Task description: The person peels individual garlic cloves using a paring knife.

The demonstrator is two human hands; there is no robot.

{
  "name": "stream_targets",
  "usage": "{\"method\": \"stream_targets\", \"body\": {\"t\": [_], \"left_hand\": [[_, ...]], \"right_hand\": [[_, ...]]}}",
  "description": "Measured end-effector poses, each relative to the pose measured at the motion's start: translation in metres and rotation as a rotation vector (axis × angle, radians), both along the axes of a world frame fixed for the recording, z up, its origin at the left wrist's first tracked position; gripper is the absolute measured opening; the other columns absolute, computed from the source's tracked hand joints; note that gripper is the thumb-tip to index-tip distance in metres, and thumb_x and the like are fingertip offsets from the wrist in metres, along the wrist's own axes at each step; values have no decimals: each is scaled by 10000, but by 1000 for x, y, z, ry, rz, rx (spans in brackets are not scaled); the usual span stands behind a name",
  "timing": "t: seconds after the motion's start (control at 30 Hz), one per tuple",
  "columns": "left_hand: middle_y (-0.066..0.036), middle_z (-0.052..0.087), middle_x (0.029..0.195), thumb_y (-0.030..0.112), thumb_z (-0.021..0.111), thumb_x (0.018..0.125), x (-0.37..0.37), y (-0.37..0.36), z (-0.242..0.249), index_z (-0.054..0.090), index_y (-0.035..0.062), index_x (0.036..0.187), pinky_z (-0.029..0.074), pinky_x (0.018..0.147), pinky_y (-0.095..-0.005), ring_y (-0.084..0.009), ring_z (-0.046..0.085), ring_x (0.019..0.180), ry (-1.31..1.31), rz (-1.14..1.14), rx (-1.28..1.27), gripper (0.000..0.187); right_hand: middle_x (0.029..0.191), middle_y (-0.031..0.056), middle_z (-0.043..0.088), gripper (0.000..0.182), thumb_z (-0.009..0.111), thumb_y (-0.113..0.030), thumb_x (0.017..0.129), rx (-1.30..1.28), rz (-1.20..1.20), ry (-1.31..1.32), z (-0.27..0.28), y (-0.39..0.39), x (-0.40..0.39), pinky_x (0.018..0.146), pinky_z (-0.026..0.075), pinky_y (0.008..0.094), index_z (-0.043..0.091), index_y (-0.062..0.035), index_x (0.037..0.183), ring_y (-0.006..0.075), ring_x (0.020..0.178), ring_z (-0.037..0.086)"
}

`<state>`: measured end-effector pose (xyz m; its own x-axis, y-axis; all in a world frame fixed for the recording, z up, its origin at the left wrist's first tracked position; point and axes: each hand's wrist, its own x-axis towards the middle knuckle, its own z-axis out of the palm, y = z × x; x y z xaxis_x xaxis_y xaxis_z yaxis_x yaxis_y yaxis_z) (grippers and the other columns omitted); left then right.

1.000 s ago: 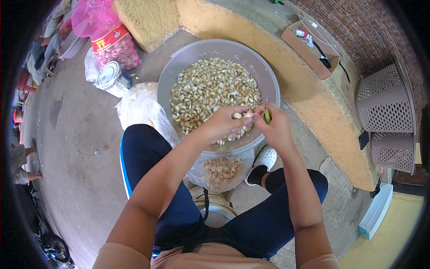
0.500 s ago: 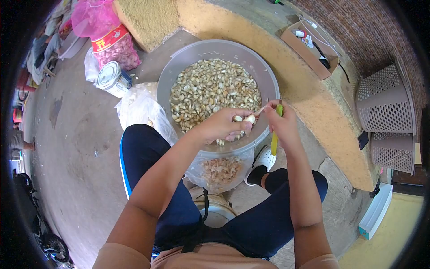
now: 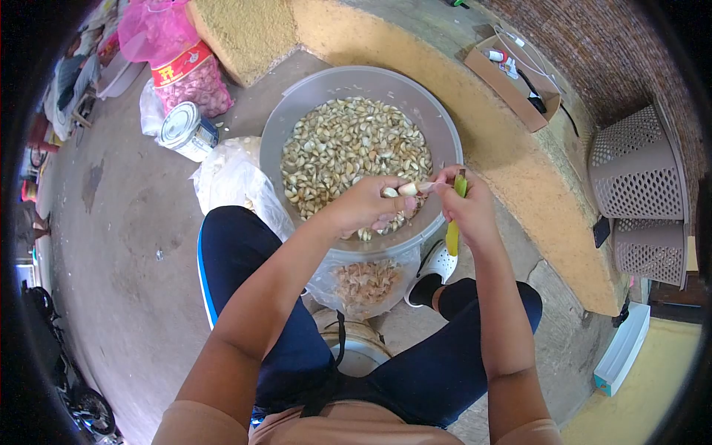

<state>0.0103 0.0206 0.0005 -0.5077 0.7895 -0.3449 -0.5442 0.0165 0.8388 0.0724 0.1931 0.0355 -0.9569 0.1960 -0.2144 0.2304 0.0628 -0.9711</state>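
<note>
1. Garlic cloves [image 3: 407, 190] sit just right of the frame's centre, gripped by the fingers of the left hand [image 3: 360, 208].
2. Right hand [image 3: 469, 206]: its fingers pinch what looks like papery skin [image 3: 426, 187], rather blurred, and also hold a yellow-green tool [image 3: 453, 236].
3. Grey tub [image 3: 437, 115] of loose cloves [image 3: 356, 144], upper centre.
4. Clear bag [image 3: 326, 285] of peelings [image 3: 367, 280], lower centre; pink mesh bag [image 3: 196, 89], upper left.

Smooth plastic tub [image 3: 437, 117]; smooth garlic cloves [image 3: 356, 141]; rough ledge [image 3: 519, 174]; matt cardboard box [image 3: 498, 87].
</note>
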Motion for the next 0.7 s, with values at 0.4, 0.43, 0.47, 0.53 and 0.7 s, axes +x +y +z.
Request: {"method": "stream_targets", "body": {"t": [0.4, 0.43, 0.47, 0.53, 0.7], "left_hand": [[-4, 529, 693, 203, 588, 813, -6, -6, -3, 540, -1, 1023, 269, 371, -175, -28, 353, 460, -11, -23, 56, 297], [-7, 529, 689, 199, 588, 814, -7, -7, -5, 541, -2, 1023, 268, 372, -176, -29, 354, 453, 8, -52, 50, 294], [-9, 529, 685, 196, 587, 814, -8, -8, -5, 541, -2, 1023, 266, 372, -176, -31, 355, 447, 27, -81, 43, 292], [-11, 524, 670, 179, 580, 818, -6, -8, 1, 541, 0, 1025, 264, 373, -179, -35, 356, 435, 8, -85, 41, 276], [4, 508, 674, 179, 561, 831, -7, -12, 3, 538, 3, 1029, 261, 379, -178, -32, 352, 452, -47, -86, 93, 266]], "right_hand": [[641, 21, 517, 55, 525, -83, 804, -159, -208, -13, -5, 5, -7, 392, 319, 191, 498, -45, 833, 45, 419, 357], [632, 16, 508, 67, 534, -87, 802, -150, -165, -32, -5, 5, -6, 392, 317, 189, 498, -44, 838, 43, 420, 357], [622, 12, 499, 79, 542, -91, 800, -140, -122, -50, -3, 5, -3, 392, 316, 188, 497, -43, 844, 41, 421, 358], [605, 3, 481, 104, 558, -99, 797, -145, -16, -69, 0, 3, 0, 392, 313, 185, 497, -40, 856, 38, 422, 360], [582, -6, 465, 118, 582, -107, 779, -201, 51, -110, 6, -3, 3, 390, 298, 169, 512, -39, 845, 26, 425, 362]]}}
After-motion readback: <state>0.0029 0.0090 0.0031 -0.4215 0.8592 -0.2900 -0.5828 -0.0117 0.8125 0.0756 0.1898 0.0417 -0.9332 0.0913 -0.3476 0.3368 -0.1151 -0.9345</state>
